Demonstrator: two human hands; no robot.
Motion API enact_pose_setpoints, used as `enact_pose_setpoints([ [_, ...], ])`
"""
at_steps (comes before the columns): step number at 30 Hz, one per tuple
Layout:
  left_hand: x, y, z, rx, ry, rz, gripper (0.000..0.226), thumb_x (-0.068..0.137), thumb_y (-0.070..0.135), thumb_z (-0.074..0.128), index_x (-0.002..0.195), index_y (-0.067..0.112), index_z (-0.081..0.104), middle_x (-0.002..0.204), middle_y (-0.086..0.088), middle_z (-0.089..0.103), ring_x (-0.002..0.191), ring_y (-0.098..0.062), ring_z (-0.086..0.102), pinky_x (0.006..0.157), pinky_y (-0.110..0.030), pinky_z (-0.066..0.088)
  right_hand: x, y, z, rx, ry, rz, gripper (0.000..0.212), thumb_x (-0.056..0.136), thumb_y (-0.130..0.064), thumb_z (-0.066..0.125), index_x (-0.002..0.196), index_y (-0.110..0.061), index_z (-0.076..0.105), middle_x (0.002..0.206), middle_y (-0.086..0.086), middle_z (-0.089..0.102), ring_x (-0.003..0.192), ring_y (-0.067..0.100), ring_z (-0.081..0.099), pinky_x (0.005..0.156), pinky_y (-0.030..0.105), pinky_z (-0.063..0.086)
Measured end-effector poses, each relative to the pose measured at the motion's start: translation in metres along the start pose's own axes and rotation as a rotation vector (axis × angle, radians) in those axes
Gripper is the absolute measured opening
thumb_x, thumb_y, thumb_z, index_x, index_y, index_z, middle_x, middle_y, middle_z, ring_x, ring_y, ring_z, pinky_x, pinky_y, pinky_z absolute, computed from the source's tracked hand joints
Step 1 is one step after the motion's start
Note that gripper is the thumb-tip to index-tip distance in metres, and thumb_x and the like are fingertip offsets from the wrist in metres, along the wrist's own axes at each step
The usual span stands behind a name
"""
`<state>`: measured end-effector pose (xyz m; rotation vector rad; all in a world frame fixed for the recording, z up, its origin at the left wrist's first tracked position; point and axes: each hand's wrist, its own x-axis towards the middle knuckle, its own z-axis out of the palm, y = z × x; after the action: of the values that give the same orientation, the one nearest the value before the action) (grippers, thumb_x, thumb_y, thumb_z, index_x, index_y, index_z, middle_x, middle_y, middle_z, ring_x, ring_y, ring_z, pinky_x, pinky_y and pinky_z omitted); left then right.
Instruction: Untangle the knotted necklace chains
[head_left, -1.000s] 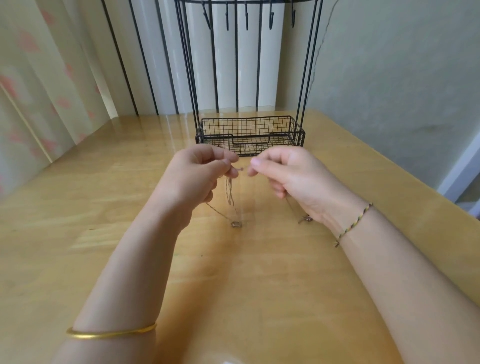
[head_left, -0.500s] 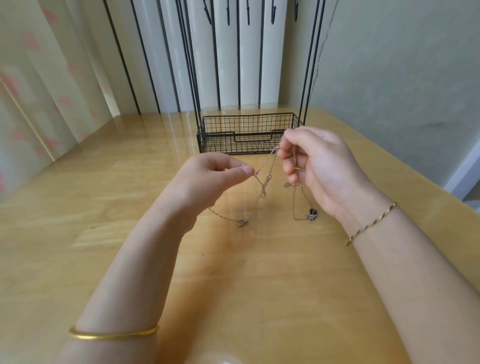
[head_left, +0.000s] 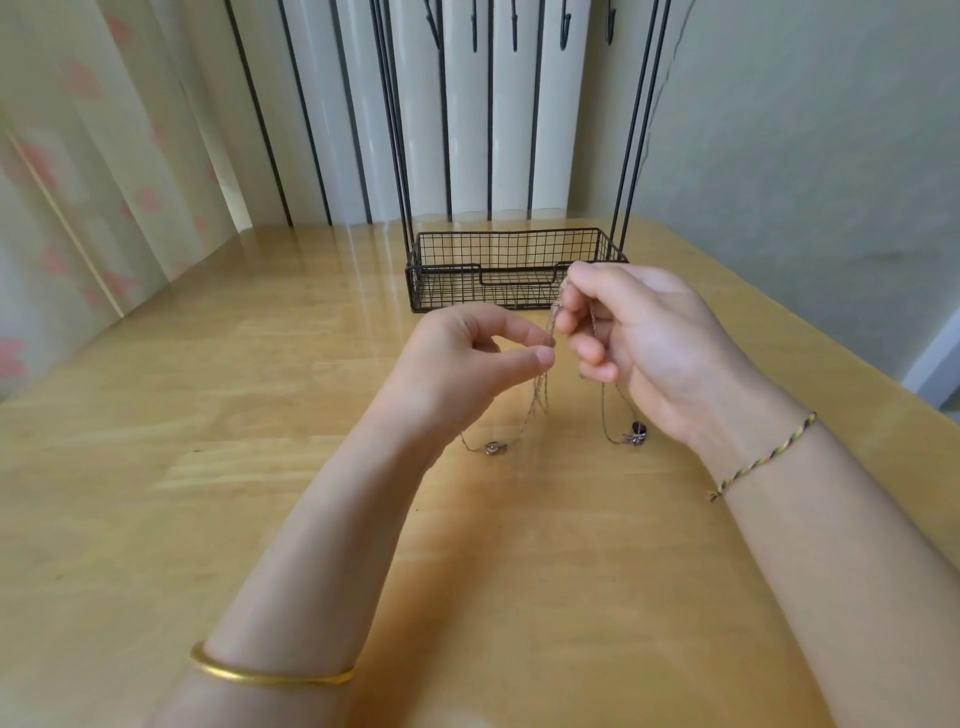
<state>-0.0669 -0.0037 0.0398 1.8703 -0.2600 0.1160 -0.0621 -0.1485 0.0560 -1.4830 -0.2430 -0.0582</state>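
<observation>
Pinched at left hand (head_left: 467, 358) thumb and forefinger tips: necklace chains (head_left: 540, 400). Upper strands gripped in curled right hand (head_left: 639, 332), just beside. Hanging to 2 pendants (head_left: 493, 448) on glossy wooden table (head_left: 260, 415). Behind: black wire basket (head_left: 509, 280), floral curtain (head_left: 78, 182), pale wall (head_left: 805, 156)

Looks like a room in a home: a glossy wooden table (head_left: 234, 467) fills the view, pink-flowered curtains (head_left: 93, 171) hang at the far left, and a black wire rack (head_left: 441, 269) with hooks (head_left: 474, 31) stands at the far edge beside a plain wall (head_left: 805, 156).
</observation>
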Motion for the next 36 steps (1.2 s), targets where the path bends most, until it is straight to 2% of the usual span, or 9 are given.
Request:
enact_pose_setpoints([
  [6, -0.001, 0.002, 0.000, -0.025, -0.003, 0.017, 0.008, 0.083, 0.015, 0.071, 0.077, 0.016, 0.067, 0.053, 0.007, 0.032, 0.043, -0.003, 0.026, 0.041, -0.015, 0.024, 0.000, 0.000, -0.001, 0.023, -0.043, 0.045, 0.030, 0.095, -0.014, 0.044, 0.065, -0.012, 0.050, 0.060, 0.002, 0.051, 0.045, 0.011, 0.033, 0.038, 0.020, 0.021],
  [11, 0.000, 0.004, -0.006, -0.048, 0.038, -0.016, 0.013, 0.083, 0.019, 0.071, 0.072, 0.019, 0.064, 0.071, -0.005, 0.045, 0.056, -0.008, 0.033, 0.044, -0.014, 0.029, 0.002, -0.002, -0.006, -0.005, 0.009, 0.053, 0.030, 0.092, -0.012, 0.044, 0.063, -0.013, 0.046, 0.057, 0.000, 0.048, 0.045, 0.011, 0.031, 0.037, 0.020, 0.020],
  [16, 0.000, 0.005, -0.014, -0.068, 0.082, -0.065, 0.016, 0.085, 0.021, 0.068, 0.071, 0.022, 0.062, 0.062, 0.015, 0.053, 0.056, 0.001, 0.043, 0.055, -0.015, 0.037, 0.003, -0.001, -0.010, -0.073, 0.068, 0.064, 0.030, 0.091, -0.010, 0.045, 0.061, -0.014, 0.045, 0.057, 0.000, 0.046, 0.045, 0.011, 0.030, 0.038, 0.021, 0.019],
  [21, 0.001, 0.006, -0.016, -0.076, 0.096, -0.116, 0.015, 0.085, 0.019, 0.064, 0.071, 0.023, 0.062, 0.079, 0.010, 0.061, 0.076, -0.007, 0.050, 0.066, -0.024, 0.039, 0.003, 0.002, -0.008, -0.184, 0.099, 0.047, 0.031, 0.089, -0.008, 0.046, 0.058, -0.014, 0.047, 0.058, 0.001, 0.047, 0.044, 0.010, 0.034, 0.040, 0.022, 0.022],
  [25, 0.003, 0.004, -0.019, -0.064, 0.079, -0.157, 0.019, 0.084, 0.020, 0.064, 0.067, 0.026, 0.064, 0.094, 0.005, 0.067, 0.101, -0.014, 0.057, 0.085, -0.033, 0.039, 0.003, 0.005, -0.008, -0.286, 0.112, -0.002, 0.030, 0.091, -0.011, 0.051, 0.061, -0.013, 0.052, 0.058, -0.002, 0.051, 0.044, 0.008, 0.038, 0.039, 0.019, 0.027],
  [27, 0.003, 0.004, -0.020, -0.055, 0.082, -0.175, 0.019, 0.086, 0.019, 0.062, 0.067, 0.025, 0.062, 0.099, 0.004, 0.069, 0.107, -0.015, 0.057, 0.088, -0.035, 0.037, 0.003, 0.006, -0.008, -0.329, 0.104, -0.025, 0.028, 0.093, -0.014, 0.053, 0.064, -0.013, 0.055, 0.060, -0.004, 0.053, 0.044, 0.006, 0.038, 0.039, 0.016, 0.028],
  [29, 0.003, 0.005, -0.021, -0.069, 0.056, -0.178, 0.019, 0.089, 0.017, 0.058, 0.071, 0.022, 0.060, 0.096, 0.001, 0.073, 0.101, -0.014, 0.063, 0.088, -0.032, 0.036, 0.002, 0.006, -0.008, -0.375, 0.103, -0.051, 0.027, 0.093, -0.015, 0.054, 0.066, -0.014, 0.058, 0.062, -0.007, 0.055, 0.042, 0.001, 0.040, 0.041, 0.011, 0.030],
  [32, 0.000, 0.009, -0.022, -0.108, 0.015, -0.167, 0.016, 0.092, 0.014, 0.055, 0.076, 0.017, 0.057, 0.078, 0.000, 0.073, 0.079, -0.011, 0.069, 0.091, -0.033, 0.036, 0.002, 0.005, -0.009, -0.442, 0.124, -0.078, 0.025, 0.092, -0.018, 0.056, 0.069, -0.017, 0.062, 0.064, -0.008, 0.055, 0.043, -0.007, 0.046, 0.048, 0.004, 0.032],
  [36, 0.000, 0.010, -0.023, -0.114, 0.013, -0.158, 0.014, 0.092, 0.014, 0.056, 0.078, 0.016, 0.060, 0.068, 0.003, 0.069, 0.071, -0.014, 0.066, 0.095, -0.038, 0.044, 0.002, 0.005, -0.010, -0.459, 0.141, -0.093, 0.023, 0.092, -0.019, 0.058, 0.070, -0.017, 0.065, 0.058, -0.012, 0.051, 0.043, -0.007, 0.044, 0.046, 0.004, 0.031],
])
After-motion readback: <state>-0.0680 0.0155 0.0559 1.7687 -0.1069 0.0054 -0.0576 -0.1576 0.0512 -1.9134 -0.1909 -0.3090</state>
